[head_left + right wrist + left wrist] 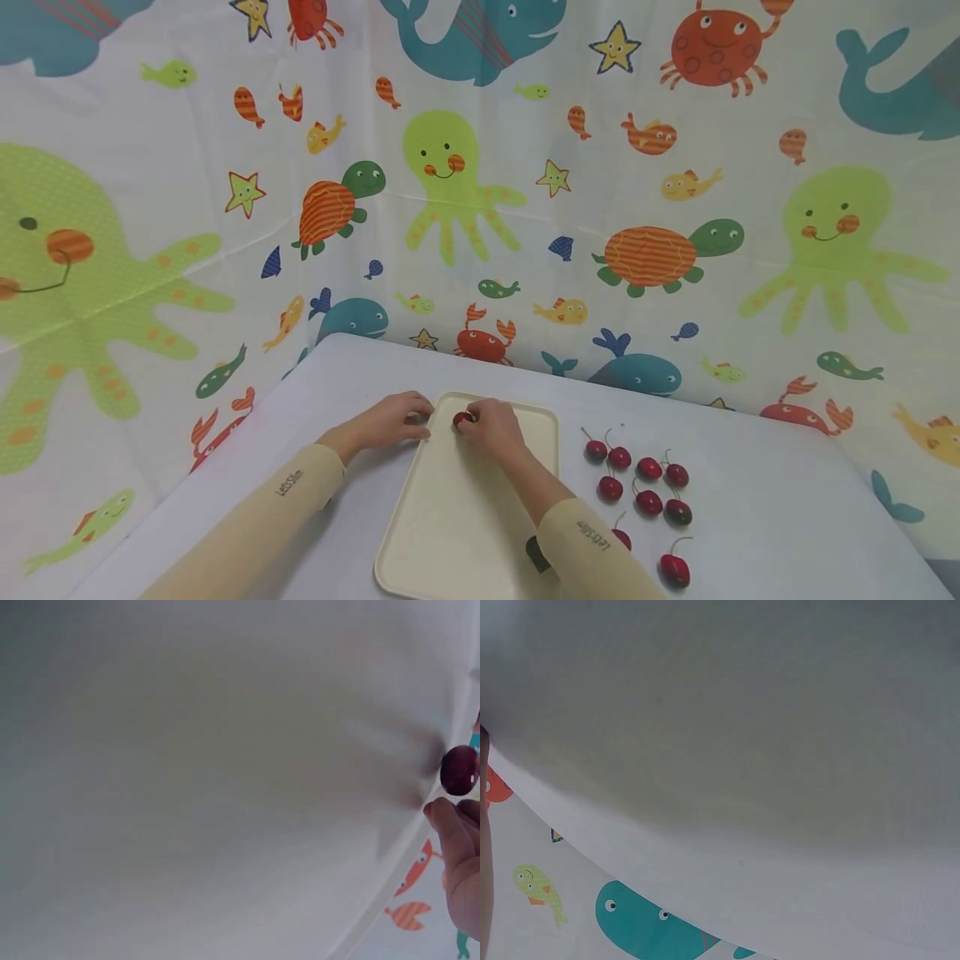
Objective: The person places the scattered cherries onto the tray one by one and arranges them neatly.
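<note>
Red cherry in pinched right hand

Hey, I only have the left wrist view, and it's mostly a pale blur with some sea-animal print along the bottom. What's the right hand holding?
Observer: The right hand pinches a cherry in its fingers, at the far end of the tray.
Operator: Okay, and are there any more cherries around?
Observer: Yes, I count nine on the table to the right of the tray, one of those cherries partly hidden by the right sleeve.
Operator: Where's the left hand in all this?
Observer: The left hand is by the tray's far left corner; I can't tell whether it touches the rim.
</note>
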### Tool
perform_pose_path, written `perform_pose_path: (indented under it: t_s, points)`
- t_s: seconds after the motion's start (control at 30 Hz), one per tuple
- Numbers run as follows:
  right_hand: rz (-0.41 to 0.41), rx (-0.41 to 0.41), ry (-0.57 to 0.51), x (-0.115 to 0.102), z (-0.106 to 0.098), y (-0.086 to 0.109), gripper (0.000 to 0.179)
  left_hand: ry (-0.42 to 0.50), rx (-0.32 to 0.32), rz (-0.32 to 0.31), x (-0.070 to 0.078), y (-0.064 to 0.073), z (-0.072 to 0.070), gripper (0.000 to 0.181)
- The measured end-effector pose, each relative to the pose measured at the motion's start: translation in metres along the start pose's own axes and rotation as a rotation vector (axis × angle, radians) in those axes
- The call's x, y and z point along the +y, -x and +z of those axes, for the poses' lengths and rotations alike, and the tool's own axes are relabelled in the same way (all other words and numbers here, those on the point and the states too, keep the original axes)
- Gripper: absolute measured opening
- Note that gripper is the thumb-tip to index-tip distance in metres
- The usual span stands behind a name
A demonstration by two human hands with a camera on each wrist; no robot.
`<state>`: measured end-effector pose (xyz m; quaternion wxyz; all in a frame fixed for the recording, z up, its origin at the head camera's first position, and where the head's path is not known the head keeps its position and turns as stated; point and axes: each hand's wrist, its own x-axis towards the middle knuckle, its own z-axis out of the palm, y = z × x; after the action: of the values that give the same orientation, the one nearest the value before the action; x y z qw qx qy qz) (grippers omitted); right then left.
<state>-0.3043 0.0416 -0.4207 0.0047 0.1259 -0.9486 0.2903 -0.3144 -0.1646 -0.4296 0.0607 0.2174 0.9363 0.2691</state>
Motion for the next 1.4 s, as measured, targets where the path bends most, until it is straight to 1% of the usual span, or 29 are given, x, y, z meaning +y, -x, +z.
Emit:
perform_pose_path:
  t_s: [0.13, 0.2, 0.3, 0.47, 0.67, 0.87, 1.1, 1.2, 1.4]
  points:
    - [0.062, -0.02, -0.029, 0.002, -0.009, 0.001, 0.03, -0.005, 0.0, -0.005, 0.0, -0.001, 0.001, 0.037]
    - [0.068, -0.013, -0.028, 0.004, -0.015, 0.002, 0.034, -0.006, 0.002, -0.005, 0.0, -0.001, 0.001, 0.037]
    - [0.033, 0.015, -0.02, 0.006, -0.024, 0.004, 0.038, -0.003, 0.002, -0.01, 0.001, -0.001, 0.001, 0.037]
    - [-0.026, 0.077, -0.023, 0.008, -0.039, 0.011, 0.036, -0.005, 0.0, -0.018, 0.001, -0.001, 0.0, 0.038]
    - [-0.041, 0.094, -0.026, 0.012, -0.058, 0.027, 0.035, 0.009, 0.001, -0.032, 0.001, 0.0, 0.0, 0.038]
    - [-0.012, 0.092, -0.047, 0.028, -0.075, 0.047, 0.037, 0.01, 0.001, -0.036, 0.001, 0.0, 0.001, 0.039]
    - [0.059, 0.113, -0.081, 0.051, -0.089, 0.071, 0.038, 0.0, -0.003, -0.023, 0.003, 0.0, -0.002, 0.038]
    - [0.072, 0.122, -0.075, 0.058, -0.093, 0.08, 0.039, -0.008, -0.004, -0.022, 0.003, 0.0, -0.001, 0.038]
    - [0.101, 0.143, -0.047, 0.072, -0.102, 0.096, 0.04, -0.017, 0.002, -0.039, 0.002, -0.001, 0.0, 0.039]
